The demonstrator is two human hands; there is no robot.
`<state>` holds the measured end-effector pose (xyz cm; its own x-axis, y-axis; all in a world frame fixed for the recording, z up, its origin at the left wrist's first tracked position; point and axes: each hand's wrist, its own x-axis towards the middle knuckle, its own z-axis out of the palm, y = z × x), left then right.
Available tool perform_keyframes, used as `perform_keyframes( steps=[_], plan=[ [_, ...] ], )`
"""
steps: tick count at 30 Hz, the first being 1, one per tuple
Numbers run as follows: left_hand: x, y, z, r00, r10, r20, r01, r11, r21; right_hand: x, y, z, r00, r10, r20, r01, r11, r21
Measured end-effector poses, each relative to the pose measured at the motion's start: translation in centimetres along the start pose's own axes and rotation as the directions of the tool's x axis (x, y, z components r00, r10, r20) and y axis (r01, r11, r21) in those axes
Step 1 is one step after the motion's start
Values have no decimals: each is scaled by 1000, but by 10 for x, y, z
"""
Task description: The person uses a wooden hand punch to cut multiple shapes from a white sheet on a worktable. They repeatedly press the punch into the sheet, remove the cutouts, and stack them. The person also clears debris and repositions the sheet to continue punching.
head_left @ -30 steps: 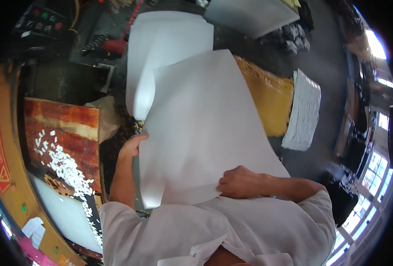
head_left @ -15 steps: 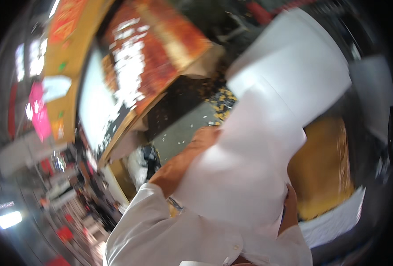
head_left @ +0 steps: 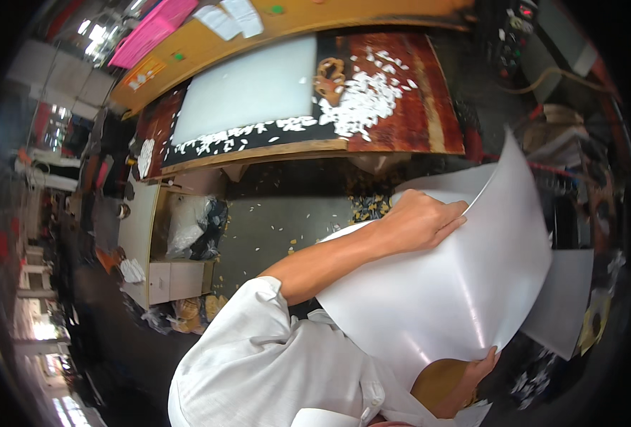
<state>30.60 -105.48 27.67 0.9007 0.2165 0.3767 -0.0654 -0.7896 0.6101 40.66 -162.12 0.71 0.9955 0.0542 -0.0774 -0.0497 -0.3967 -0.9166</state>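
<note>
A large, thin, translucent white plastic sheet (head_left: 436, 292) is bowed in front of me, its far right corner curling upward. My left hand (head_left: 422, 222) reaches across it and pinches an edge between thumb and fingers. Lower down, my right hand (head_left: 480, 366) grips the sheet's near edge, thumb on top; its other fingers are partly hidden. Behind the sheet at the right hangs or leans another pale sheet (head_left: 566, 302), apart from my hands. A yellow-brown surface (head_left: 436, 377) shows beneath the near edge.
Ahead stands a worktable with a red-brown top (head_left: 401, 135), bearing a white board (head_left: 251, 85), a tan ring-shaped tool (head_left: 329, 80) and scattered white pieces (head_left: 365, 103). At left is a low cabinet (head_left: 176, 279) with plastic bags (head_left: 187, 220). Scraps litter the floor (head_left: 280, 213).
My view has swung right and the worktable now lies level ahead. The sheet has shifted right and curled, and my left hand now shows on its upper edge.
</note>
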Motion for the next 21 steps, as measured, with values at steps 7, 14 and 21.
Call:
perform_keyframes(
  steps=[7, 14, 21],
  plan=[
    [-165, -45, -199, 876, -331, -350, 330, 942, -64, 11, -180, 146, 847, -510, 151, 522, 851, -54],
    [-386, -193, -336, 565, -588, -580, 440, 808, -391, -70, -327, 402, 850, -195, 489, -142, 809, 570],
    [-507, -329, -396, 346, -825, -447, 661, 553, -508, -127, -356, 623, 804, -108, 585, -136, 924, 357]
  ],
)
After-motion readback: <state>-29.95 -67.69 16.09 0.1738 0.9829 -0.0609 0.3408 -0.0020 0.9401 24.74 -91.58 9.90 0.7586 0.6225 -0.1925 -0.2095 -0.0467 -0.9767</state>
